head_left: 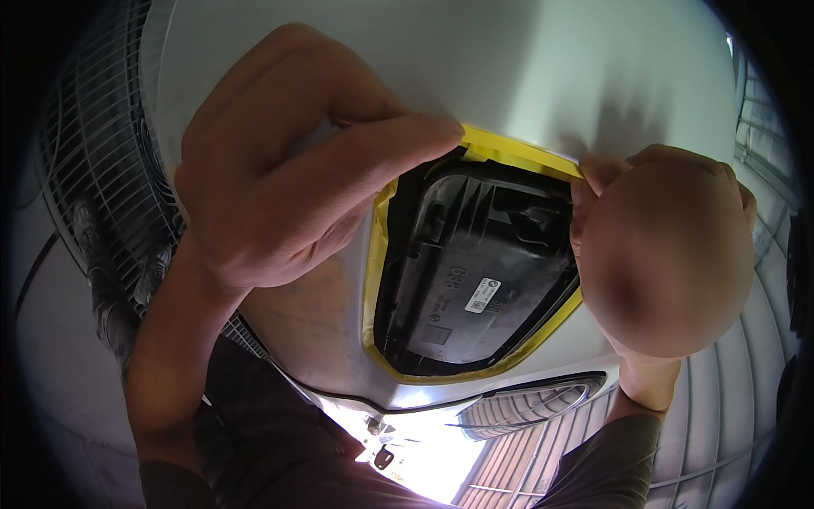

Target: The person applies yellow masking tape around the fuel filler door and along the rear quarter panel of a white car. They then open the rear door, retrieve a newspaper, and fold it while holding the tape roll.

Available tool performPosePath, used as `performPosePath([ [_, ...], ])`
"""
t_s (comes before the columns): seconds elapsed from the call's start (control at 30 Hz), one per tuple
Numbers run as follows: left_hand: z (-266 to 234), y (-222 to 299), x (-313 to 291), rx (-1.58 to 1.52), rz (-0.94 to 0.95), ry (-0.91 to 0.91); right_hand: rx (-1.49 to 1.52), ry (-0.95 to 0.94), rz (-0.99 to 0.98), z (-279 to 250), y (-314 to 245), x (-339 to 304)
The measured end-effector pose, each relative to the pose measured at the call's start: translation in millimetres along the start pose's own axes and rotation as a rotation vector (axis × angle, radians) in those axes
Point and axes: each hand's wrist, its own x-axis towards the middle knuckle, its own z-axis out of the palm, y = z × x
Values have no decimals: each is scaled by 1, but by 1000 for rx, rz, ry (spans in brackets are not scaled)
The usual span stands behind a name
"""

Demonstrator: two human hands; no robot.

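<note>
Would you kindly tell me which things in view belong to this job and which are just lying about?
Apparently the job:
left hand and right hand, both touching
yellow tape
pale panel
black insert

Just around:
wire grille, left
slatted surface, right

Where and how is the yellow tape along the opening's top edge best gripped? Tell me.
Probably pinch the yellow tape near both ends, left hand from the left, right hand from the right: this stretch runs long and narrow between them.
</note>
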Motion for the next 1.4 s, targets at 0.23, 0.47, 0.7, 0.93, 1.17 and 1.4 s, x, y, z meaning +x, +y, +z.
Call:
performPosePath([
  [0.23,-2,-1,-1,33,0,-14,52,211,-71,16,2,11],
  [0.47,1,-1,-1,57,14,28,72,299,-50,22,2,14],
  [0.7,-2,-3,-3,76,54,26,98,383,-6,30,-2,16],
  [0.93,-1,9,-7,83,19,46,168,112,297,9,-5,-5],
  [1.17,-24,0,-15,89,-41,-78,359,127,45,14,7,9],
  [1.4,-44,23,-26,51,-156,-142,383,158,31,6,9,18],
])
